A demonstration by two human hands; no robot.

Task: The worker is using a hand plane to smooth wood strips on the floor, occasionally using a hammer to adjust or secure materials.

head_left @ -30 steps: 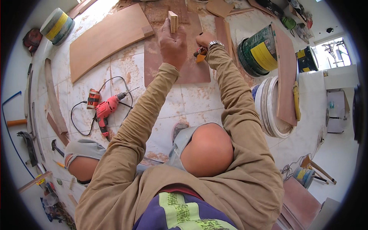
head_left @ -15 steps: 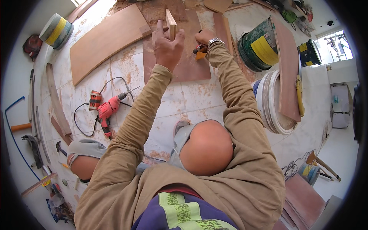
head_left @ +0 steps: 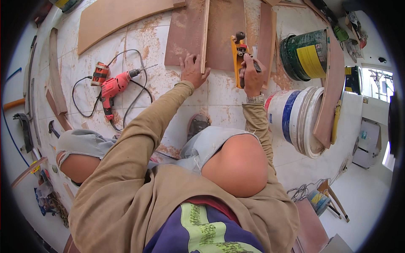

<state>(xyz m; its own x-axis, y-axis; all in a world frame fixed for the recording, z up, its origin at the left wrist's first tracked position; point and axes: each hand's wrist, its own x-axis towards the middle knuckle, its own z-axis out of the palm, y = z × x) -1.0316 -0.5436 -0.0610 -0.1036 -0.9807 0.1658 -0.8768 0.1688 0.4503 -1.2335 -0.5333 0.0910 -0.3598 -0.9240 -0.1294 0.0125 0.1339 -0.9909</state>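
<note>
My left hand (head_left: 193, 72) is closed round the near end of a long narrow wooden strip (head_left: 205, 31), thumb on its right side and fingers on its left. The strip stands on edge over a brown plywood sheet (head_left: 182, 40) and runs away from me. My right hand (head_left: 252, 76) grips the rear handle of a yellow hand plane (head_left: 237, 57) with a dark round front knob. The plane is apart from the strip, to its right, tilted partly on its side. Its sole is mostly turned from view.
A red corded drill (head_left: 116, 86) lies on the dusty tiled floor at left, its cable looped around it. A curved board (head_left: 122, 21) lies beyond. White (head_left: 291, 116) and green (head_left: 306, 55) buckets stand at right with a long board (head_left: 333, 84) leaning across them.
My right hand has drawn the plane nearer to me, so its yellow body shows. The strip, earlier seen end-on in my left hand, now stretches lengthwise away from me. The view has shifted.
</note>
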